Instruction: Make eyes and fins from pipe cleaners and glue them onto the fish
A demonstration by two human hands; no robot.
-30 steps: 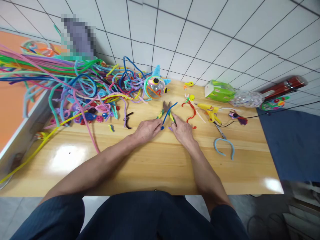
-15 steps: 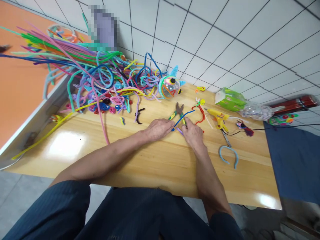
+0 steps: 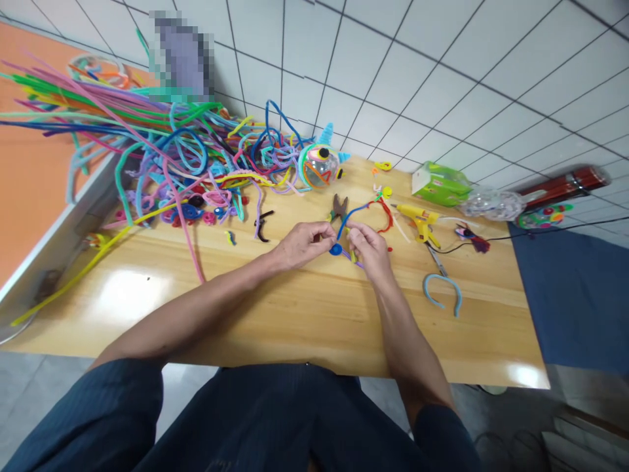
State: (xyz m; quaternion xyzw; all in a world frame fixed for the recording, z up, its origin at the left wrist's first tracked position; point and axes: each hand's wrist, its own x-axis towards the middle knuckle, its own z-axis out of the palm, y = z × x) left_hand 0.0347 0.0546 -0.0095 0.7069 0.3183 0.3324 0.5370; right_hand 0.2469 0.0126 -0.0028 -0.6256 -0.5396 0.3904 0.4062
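A blue pipe cleaner (image 3: 358, 209) with a coiled end (image 3: 335, 249) stands between my two hands. My left hand (image 3: 309, 244) is closed, its thumb and forefinger pinched on the stem just above the coil. On the other side, my right hand (image 3: 369, 248) is also closed, fingertips pinched at the same stem; the exact contact is partly hidden. Pliers (image 3: 340, 207) with yellow-green handles lie on the table beyond and beneath the hands, jaws pointing away. A purple pipe cleaner piece (image 3: 358, 263) lies under my right hand.
A big heap of pipe cleaners (image 3: 191, 147) fills the left. Behind the pliers sits a clear ball with blue horns (image 3: 320, 165). To the right are a red pipe cleaner (image 3: 388, 216), a yellow glue gun (image 3: 420, 219), a light-blue arc (image 3: 442, 278) and a green packet (image 3: 441, 185).
My hands have come off the pliers' handles and pinch the blue pipe cleaner. Its coiled end now shows between them. The view has shifted slightly.
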